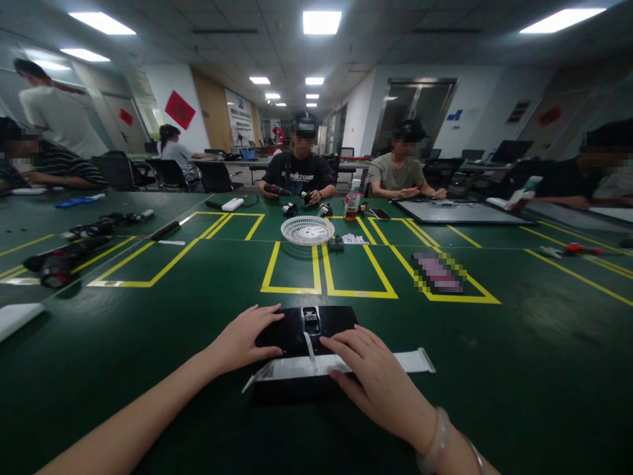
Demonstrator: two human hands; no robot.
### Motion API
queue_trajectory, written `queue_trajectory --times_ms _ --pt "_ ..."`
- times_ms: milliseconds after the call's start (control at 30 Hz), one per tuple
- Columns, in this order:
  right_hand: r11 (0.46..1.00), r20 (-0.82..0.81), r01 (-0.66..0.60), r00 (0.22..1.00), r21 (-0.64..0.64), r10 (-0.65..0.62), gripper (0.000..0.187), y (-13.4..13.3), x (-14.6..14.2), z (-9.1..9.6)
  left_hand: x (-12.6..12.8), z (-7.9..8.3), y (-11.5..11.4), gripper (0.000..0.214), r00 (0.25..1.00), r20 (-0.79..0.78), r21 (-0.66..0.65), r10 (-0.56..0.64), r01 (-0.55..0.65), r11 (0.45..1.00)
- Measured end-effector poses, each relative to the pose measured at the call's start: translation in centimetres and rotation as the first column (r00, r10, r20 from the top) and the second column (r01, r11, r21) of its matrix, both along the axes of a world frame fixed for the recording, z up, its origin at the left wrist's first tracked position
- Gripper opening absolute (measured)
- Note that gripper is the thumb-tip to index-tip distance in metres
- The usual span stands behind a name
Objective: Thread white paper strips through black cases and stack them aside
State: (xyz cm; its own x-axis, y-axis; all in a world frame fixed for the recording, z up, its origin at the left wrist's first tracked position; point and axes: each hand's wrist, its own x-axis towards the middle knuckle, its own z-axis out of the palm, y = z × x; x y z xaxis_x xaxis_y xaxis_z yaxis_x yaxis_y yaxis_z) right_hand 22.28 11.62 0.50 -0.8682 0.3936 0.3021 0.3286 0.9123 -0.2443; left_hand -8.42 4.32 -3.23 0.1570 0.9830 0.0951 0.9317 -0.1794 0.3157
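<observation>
Left hand (242,340), right hand (376,382) splayed flat on glossy black panel (289,332), white strip (414,360).

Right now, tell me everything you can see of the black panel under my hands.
The black panel lies flat on the green table. It is dark, smooth-looking and rectangular. A small grey fitting sits midway along its far edge. A thin white strip runs from the fitting to a wide white ribbon lying across the panel's near part. The left hand rests flat on its left side, and the right hand presses on the ribbon.
</observation>
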Motion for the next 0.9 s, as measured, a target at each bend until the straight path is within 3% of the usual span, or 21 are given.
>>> queue_trajectory --times_ms 200,333,500,733,900 --pt "0.997 -0.047 0.042 0.998 0.064 -0.039 0.044 1.0 0.7 0.2 1.3 1.6 1.5 0.060 0.995 0.058 -0.055 -0.082 0.085 0.995" --pt "0.979 -0.153 0.172 0.976 0.105 -0.155 0.033 2.2 1.6 0.6 1.9 1.9 2.5 0.069 0.995 0.072 -0.096 -0.069 0.076 0.992" --pt "0.925 -0.353 0.365 0.884 0.109 -0.307 0.026 3.4 2.8 1.1 2.2 1.8 2.5 0.069 0.997 0.052 -0.083 -0.060 0.064 0.994" --pt "0.860 -0.583 0.505 0.722 0.075 -0.373 0.021 4.0 3.5 1.4 1.9 1.8 2.6 0.070 0.999 -0.008 -0.103 -0.034 0.033 0.994" --pt "0.848 -0.596 0.526 0.701 0.063 -0.391 0.021 4.1 3.6 1.4 0.0 0.8 2.9 0.069 1.000 -0.014 -0.048 0.001 -0.001 0.999"
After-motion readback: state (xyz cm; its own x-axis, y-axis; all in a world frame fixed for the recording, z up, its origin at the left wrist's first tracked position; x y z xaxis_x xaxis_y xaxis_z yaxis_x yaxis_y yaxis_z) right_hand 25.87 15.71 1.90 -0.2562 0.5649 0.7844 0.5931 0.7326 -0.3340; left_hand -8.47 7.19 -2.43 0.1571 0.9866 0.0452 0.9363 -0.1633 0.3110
